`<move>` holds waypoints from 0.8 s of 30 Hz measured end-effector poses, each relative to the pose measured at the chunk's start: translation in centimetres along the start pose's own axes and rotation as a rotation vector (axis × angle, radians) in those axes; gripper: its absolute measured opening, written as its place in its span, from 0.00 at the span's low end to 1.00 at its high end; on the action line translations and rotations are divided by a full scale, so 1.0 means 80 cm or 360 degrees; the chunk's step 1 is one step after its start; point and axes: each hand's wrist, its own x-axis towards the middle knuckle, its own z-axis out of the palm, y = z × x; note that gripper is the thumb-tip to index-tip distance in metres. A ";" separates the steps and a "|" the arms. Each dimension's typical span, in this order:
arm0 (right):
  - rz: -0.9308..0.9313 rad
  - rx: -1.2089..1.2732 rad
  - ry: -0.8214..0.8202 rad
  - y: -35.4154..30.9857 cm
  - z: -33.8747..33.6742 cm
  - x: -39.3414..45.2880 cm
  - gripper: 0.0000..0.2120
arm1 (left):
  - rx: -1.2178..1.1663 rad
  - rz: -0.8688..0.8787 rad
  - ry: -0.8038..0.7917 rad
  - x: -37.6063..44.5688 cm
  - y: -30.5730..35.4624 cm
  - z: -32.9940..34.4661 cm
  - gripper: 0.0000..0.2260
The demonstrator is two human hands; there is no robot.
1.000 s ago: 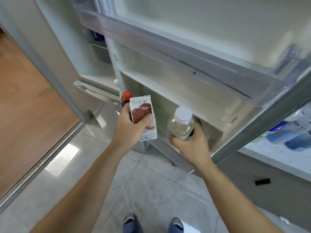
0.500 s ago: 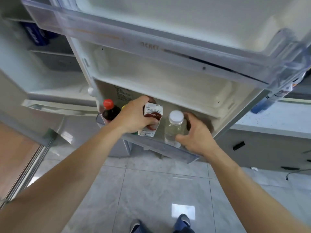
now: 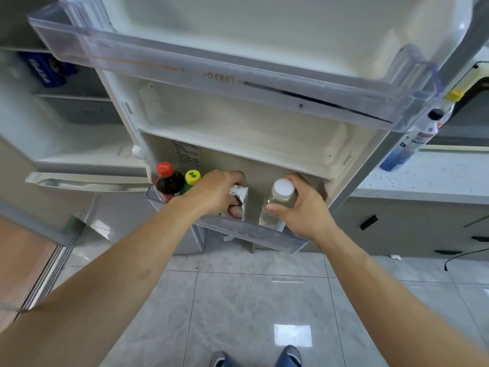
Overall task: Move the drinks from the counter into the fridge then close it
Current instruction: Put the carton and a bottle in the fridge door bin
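carton and clear bottle are sitting in the bottom door shelf; i'm seeing the left hand gripping the carton, the right hand gripping the bottle.

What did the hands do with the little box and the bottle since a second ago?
Both went down into the bottom door shelf. The left hand lowered the carton in beside the yellow-capped bottle; the right hand lowered the clear bottle in. Both hands still grip their drinks. The red-capped bottle stayed put, and the door is still open.
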 end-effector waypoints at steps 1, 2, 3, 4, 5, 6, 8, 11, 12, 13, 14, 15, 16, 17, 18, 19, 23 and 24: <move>-0.0009 0.0007 -0.0006 0.000 0.001 0.000 0.19 | -0.0011 0.0010 -0.0002 -0.002 0.003 0.001 0.16; -0.0017 0.0009 -0.0009 0.001 0.003 0.000 0.19 | -0.0018 0.0022 -0.0002 -0.003 0.006 0.002 0.15; -0.0020 0.0006 -0.0010 0.001 0.005 0.000 0.19 | -0.0019 0.0042 0.0001 -0.003 0.009 0.004 0.15; -0.0017 -0.0002 -0.0012 0.001 0.007 -0.001 0.19 | -0.0014 0.0063 0.0005 -0.002 0.011 0.007 0.16; -0.0010 -0.0008 -0.0012 0.001 0.008 -0.001 0.19 | -0.0003 0.0073 0.0007 -0.002 0.013 0.009 0.16; -0.0006 -0.0008 -0.0010 0.002 0.009 -0.001 0.19 | 0.0007 0.0070 0.0005 -0.002 0.015 0.012 0.18; -0.0001 -0.0009 -0.0006 0.004 0.010 -0.001 0.20 | -0.0007 0.0056 -0.0002 -0.002 0.015 0.016 0.21; -0.0003 -0.0039 -0.0003 0.007 0.012 -0.005 0.24 | -0.0086 0.0071 0.0024 -0.010 0.012 0.024 0.29; -0.0017 -0.0041 0.0014 0.007 0.013 -0.006 0.25 | -0.0108 0.0090 0.0062 -0.014 0.011 0.028 0.30; -0.0030 -0.0039 0.0032 0.007 0.015 -0.008 0.25 | -0.0122 0.0116 0.0115 -0.018 0.010 0.031 0.30; -0.0037 -0.0034 0.0047 0.007 0.017 -0.009 0.26 | -0.0126 0.0144 0.0171 -0.021 0.008 0.035 0.29; -0.0033 -0.0029 0.0057 0.006 0.019 -0.009 0.26 | -0.0122 0.0169 0.0221 -0.022 0.006 0.038 0.28; -0.0019 -0.0022 0.0062 0.006 0.020 -0.008 0.26 | -0.0116 0.0185 0.0260 -0.023 0.004 0.040 0.26; -0.0002 -0.0012 0.0068 0.005 0.022 -0.008 0.26 | -0.0118 0.0186 0.0286 -0.023 0.003 0.042 0.25; 0.0013 -0.0002 0.0076 0.005 0.022 -0.007 0.26 | -0.0127 0.0174 0.0300 -0.022 0.002 0.044 0.23; 0.0023 0.0008 0.0085 0.005 0.023 -0.007 0.26 | -0.0140 0.0158 0.0303 -0.021 0.001 0.046 0.22; 0.0051 0.0016 0.0089 0.005 0.026 -0.008 0.27 | -0.0190 0.0137 0.0291 -0.019 -0.001 0.056 0.23; 0.0050 -0.0005 0.0104 0.004 0.026 -0.009 0.27 | -0.0193 0.0140 0.0307 -0.020 -0.002 0.058 0.24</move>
